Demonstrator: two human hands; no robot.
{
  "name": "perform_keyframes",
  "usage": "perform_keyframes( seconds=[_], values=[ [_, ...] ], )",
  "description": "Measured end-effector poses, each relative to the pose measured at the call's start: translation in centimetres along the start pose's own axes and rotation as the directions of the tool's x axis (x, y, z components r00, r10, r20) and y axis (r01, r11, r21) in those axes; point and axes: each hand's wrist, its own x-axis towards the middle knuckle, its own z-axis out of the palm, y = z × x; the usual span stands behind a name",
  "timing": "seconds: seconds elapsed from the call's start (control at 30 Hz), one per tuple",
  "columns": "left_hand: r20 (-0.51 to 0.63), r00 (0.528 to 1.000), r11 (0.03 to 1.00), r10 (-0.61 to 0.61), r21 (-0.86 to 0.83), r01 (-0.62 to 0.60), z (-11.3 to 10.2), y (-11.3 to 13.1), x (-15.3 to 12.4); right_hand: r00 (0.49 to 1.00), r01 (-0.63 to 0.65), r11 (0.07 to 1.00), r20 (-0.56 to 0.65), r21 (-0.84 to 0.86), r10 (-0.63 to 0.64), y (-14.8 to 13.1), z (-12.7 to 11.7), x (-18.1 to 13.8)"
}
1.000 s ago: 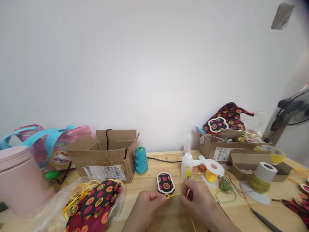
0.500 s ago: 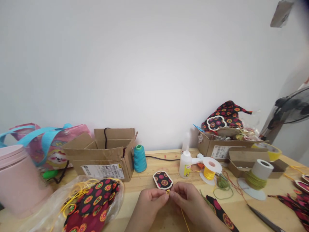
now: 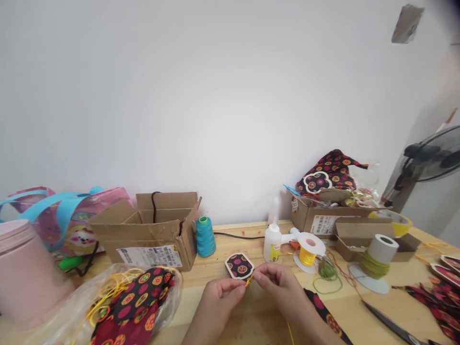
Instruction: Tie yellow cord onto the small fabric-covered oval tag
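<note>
A small white-rimmed frame (image 3: 239,266) with dark, flower-patterned fabric lies on the wooden table just beyond my fingers. At its lower edge is a yellow cord (image 3: 247,282), partly looped or knotted. My left hand (image 3: 224,298) pinches this cord between thumb and forefinger. To its right, my right hand (image 3: 278,286) is closed in a pinch on another part of the yellow cord, a short way from the left fingertips. A loose length of the cord hangs down past my right wrist. The exact shape of the knot is too small to make out.
A bag of patterned fabric and yellow cord (image 3: 140,299) lies left, before an open cardboard box (image 3: 143,242). A teal thread cone (image 3: 205,238), glue bottle (image 3: 272,243), yellow cord spool (image 3: 309,247), green cord spool (image 3: 377,263) and scissors (image 3: 391,325) surround the hands.
My right hand has moved slightly away from my left, widening the gap between the fingertips. More of the yellow cord shows between them. The whole view has shifted a little.
</note>
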Motion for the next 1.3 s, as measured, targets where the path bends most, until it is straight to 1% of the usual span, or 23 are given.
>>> perform_keyframes(
  seconds=[0.07,0.17,0.23,0.33,0.43,0.5,0.6,0.87,1.0,1.1,1.23,1.3],
  values=[
    [-0.027,1.0,1.0,-0.003,0.007,0.003,0.2,0.2,-0.2,1.0,-0.019,0.999,0.008,0.041,0.019,-0.2,0.0,0.0],
    [-0.087,0.993,0.993,-0.074,0.086,0.081,0.5,0.7,-0.4,0.999,-0.027,0.997,0.031,0.077,0.025,-0.1,0.2,-0.1],
    [-0.102,0.992,0.988,-0.078,0.122,0.091,0.6,0.9,-0.6,0.998,-0.054,0.993,0.049,0.109,0.049,0.1,0.4,-0.1],
    [-0.077,0.997,0.995,-0.029,0.089,0.036,0.4,1.0,-0.5,0.992,-0.105,0.977,0.092,0.184,0.089,0.5,0.5,0.0],
    [-0.025,1.0,0.997,0.011,0.077,-0.009,0.2,0.9,-0.4,0.991,-0.109,0.968,0.098,0.225,0.089,0.8,0.4,0.1],
    [0.005,0.999,0.993,0.042,0.111,-0.042,0.2,0.8,-0.3,0.993,-0.107,0.969,0.078,0.224,0.091,0.8,0.4,0.2],
    [0.04,0.998,0.986,0.055,0.156,-0.061,0.4,0.9,-0.4,0.995,-0.094,0.972,0.057,0.217,0.083,0.8,0.3,0.2],
    [0.067,0.992,0.945,0.108,0.304,-0.123,0.5,1.0,-0.5,0.999,-0.041,0.98,0.001,0.196,0.041,0.9,0.1,0.4],
    [0.052,0.993,0.932,0.103,0.344,-0.115,0.2,0.9,-0.5,0.999,-0.035,0.976,-0.02,0.217,0.04,0.7,0.4,0.2],
    [0.028,0.99,0.926,0.138,0.352,-0.139,0.2,1.1,-0.6,0.999,-0.036,0.971,-0.027,0.234,0.044,0.5,0.7,0.1],
    [-0.031,0.983,0.932,0.183,0.322,-0.164,0.4,1.5,-0.7,0.999,-0.01,0.981,-0.029,0.196,0.016,0.3,0.8,0.1],
    [-0.022,0.982,0.939,0.188,0.297,-0.173,0.5,1.6,-0.8,1.0,-0.012,0.98,-0.017,0.198,0.015,0.3,0.8,0.2]
  ],
)
